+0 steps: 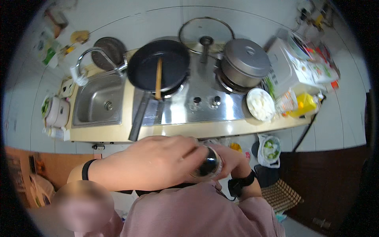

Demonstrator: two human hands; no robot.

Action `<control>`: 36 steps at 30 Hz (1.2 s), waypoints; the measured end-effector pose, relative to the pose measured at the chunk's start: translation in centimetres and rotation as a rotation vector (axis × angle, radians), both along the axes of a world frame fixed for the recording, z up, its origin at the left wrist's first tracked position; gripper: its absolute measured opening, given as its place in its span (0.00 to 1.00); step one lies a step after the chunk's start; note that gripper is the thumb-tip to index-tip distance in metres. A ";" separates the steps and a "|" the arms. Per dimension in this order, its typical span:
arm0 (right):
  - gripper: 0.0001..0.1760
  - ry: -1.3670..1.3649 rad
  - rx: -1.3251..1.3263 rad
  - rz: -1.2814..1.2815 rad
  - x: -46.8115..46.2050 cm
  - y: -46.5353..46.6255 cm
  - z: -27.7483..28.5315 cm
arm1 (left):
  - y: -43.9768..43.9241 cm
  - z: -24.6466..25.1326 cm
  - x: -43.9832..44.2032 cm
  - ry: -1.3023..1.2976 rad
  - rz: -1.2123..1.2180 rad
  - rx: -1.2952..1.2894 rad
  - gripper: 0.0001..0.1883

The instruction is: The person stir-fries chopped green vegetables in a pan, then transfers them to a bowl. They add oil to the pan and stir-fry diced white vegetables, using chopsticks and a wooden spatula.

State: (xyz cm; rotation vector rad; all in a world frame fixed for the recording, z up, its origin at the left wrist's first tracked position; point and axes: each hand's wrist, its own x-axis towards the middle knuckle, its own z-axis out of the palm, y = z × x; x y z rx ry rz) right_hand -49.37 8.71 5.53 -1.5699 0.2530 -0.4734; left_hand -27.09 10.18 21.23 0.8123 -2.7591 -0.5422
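Both hands are together in front of my torso, below the counter edge in the picture, on a dark, shiny jar or bottle. My left hand, its wrist in a black band, curls over the left and upper side of it. My right hand, with a black watch on the wrist, wraps its right side; its fingers are partly hidden. Beyond them a black frying pan sits on the left burner, with wooden chopsticks laid across its rim. A lidded grey pot stands on the right burner.
A steel sink with a faucet lies left. A glass lid leans on the wall. A white dish of white pieces stands by the hob's right edge, near a yellow oil bottle. The pan's handle juts over the counter edge.
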 end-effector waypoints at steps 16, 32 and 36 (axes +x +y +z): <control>0.39 0.132 -0.073 -0.607 -0.7 1.7 0.9 | -3.5 -2.1 -1.6 0.249 0.293 0.412 0.18; 0.39 0.375 -0.235 -0.651 -0.9 2.2 -1.2 | -1.2 -4.5 -4.1 -0.304 0.289 -0.149 0.17; 0.39 0.312 -0.335 -0.582 -1.2 1.5 -1.5 | -3.0 -4.0 -2.8 -0.198 0.112 0.179 0.18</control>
